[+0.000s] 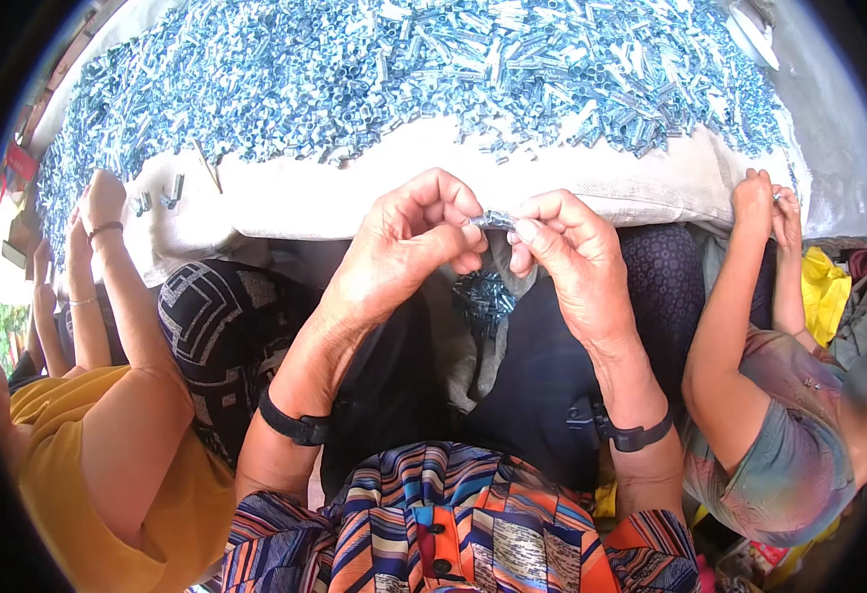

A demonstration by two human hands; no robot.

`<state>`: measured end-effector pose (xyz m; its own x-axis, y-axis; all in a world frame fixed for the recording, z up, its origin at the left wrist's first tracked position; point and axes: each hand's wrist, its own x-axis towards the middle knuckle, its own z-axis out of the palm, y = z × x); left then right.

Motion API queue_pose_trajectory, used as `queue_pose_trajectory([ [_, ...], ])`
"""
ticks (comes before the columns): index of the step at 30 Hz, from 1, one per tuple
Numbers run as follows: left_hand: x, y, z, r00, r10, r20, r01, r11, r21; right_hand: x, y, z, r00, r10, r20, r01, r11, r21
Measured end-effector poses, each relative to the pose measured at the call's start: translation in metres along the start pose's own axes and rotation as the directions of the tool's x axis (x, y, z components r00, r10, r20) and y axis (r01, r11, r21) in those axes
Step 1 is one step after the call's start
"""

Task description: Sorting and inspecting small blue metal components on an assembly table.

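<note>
Between my hands, just off the near edge of the cloth-covered table, is a small shiny metal tube (495, 219). My left hand (409, 232) pinches its left end between thumb and fingers. The thumb and forefinger of my right hand (574, 255) grip the other end. Fingertips hide both ends of the tube, so I cannot tell whether it is one piece or several joined. Below my hands, between my knees, lies a small heap of similar metal pieces (485, 298). Straight ahead spreads a wide pile of bluish-silver metal tubes (404, 84).
Pale cloth (591, 183) covers the table's near edge, with a few loose tubes (172, 192) and a thin stick (207, 166) at left. Co-workers sit close on both sides: one in a mustard top (107, 445), one in a patterned top (784, 445). A yellow bag (825, 295) is at right.
</note>
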<state>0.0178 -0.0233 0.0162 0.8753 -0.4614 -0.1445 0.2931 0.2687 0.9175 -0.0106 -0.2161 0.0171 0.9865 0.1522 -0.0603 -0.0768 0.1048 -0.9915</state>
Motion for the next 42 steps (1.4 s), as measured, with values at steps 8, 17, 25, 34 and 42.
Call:
queue_pose_trajectory([
  [8,-0.013,-0.005,-0.008,0.998,0.007,0.059,-0.002,0.996,-0.086,-0.01,0.003,0.004,0.998,0.005,0.069,-0.008,0.999,0.038],
  [17,-0.02,-0.004,0.0,0.991,0.121,0.059,-0.126,0.987,0.097,-0.022,0.009,0.011,0.995,0.08,0.065,-0.095,0.956,0.277],
  [25,-0.026,-0.009,-0.007,0.984,0.107,0.143,-0.108,0.994,-0.002,-0.03,0.011,0.013,0.959,0.182,0.218,-0.28,0.744,0.607],
  [34,-0.031,-0.002,-0.002,0.975,0.136,0.173,-0.156,0.982,0.108,-0.035,0.009,0.017,0.958,0.203,0.202,-0.286,0.705,0.649],
  [42,-0.031,-0.016,-0.003,0.984,0.114,0.135,-0.095,0.985,-0.143,-0.04,0.011,0.022,0.978,0.179,0.11,-0.209,0.788,0.578],
])
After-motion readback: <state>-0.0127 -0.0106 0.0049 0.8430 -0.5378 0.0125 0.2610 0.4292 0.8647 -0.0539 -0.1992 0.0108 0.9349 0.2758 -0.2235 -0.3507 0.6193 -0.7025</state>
